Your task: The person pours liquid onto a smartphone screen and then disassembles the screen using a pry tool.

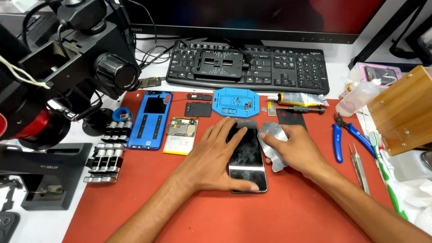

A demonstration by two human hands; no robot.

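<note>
Two forearms come in from the bottom edge onto the red mat [279, 216]. Left hand [211, 159] lies flat with fingers spread across the dark phone [246, 155], thumb at its lower edge, pinning rather than gripping it. Right hand [294, 150] has fingers curled round a thin grey pry sheet [273, 144], held against the phone's right edge. Phone sits mid-mat, screen up. Looks like the screen-separation step: working the sheet into the side seam while the other hand holds the body down. Next move calls for a shallow, flat angle and steady pressure, or the glass may crack. Further out: blue back cover [150, 119], circuit board [182, 127], blue jig [236, 102], glue tube [299, 99], cutters [338, 139], tweezers [360, 168], keyboard [247, 65]. Can't tell whether the sheet's edge is actually in the seam; the hands cover it. Microscope [67, 67] is cut off at left.
</note>
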